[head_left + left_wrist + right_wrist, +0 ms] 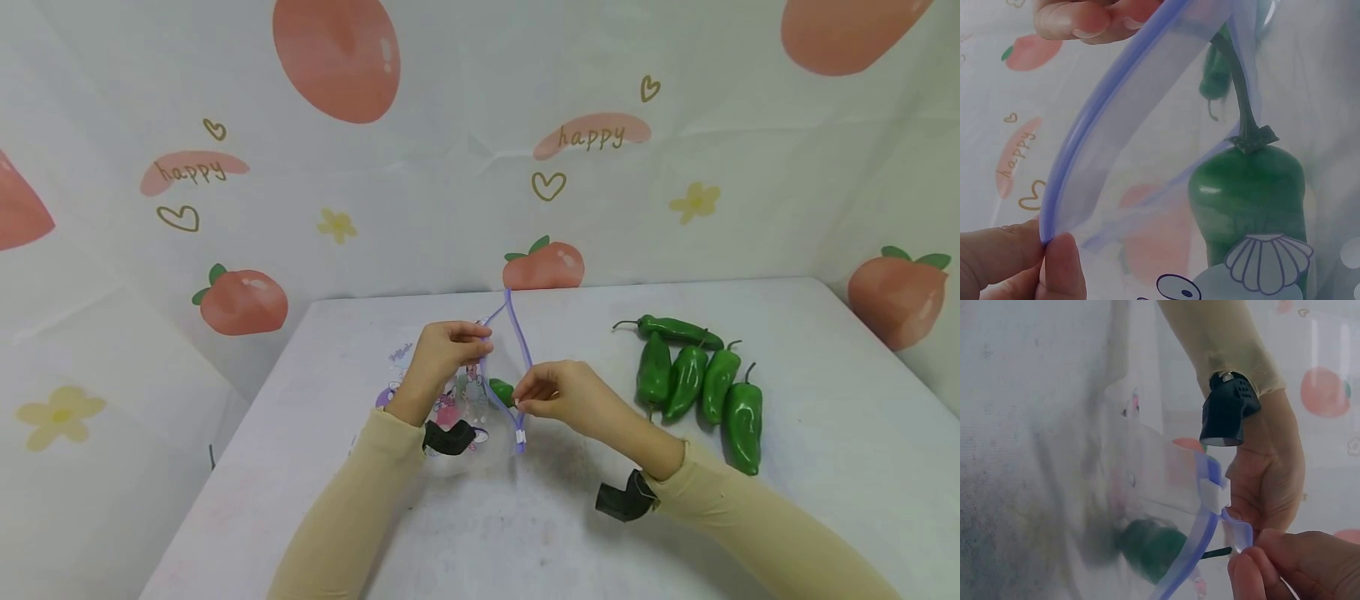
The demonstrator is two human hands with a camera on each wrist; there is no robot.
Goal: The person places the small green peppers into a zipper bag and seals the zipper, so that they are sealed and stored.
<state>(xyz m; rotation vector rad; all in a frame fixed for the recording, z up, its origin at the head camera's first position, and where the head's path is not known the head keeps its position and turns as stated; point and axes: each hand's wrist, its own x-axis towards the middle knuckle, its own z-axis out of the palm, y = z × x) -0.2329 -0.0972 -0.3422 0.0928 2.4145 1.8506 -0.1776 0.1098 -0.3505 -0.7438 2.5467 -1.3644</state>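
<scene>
Hands hold a clear zip bag point(480, 408) open above the table point(825, 500). Left hand point(442, 358) pinches one purple zip edge point(1116, 106); right hand point(558, 392) pinches the other near the white slider point(1213, 494). One green pepper point(1247, 194) sits inside the bag. Five peppers point(697, 383) lie on the table right of the hands.

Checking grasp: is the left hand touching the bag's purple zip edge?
Touching. The head view shows the left hand pinching the bag's purple zip edge.
</scene>
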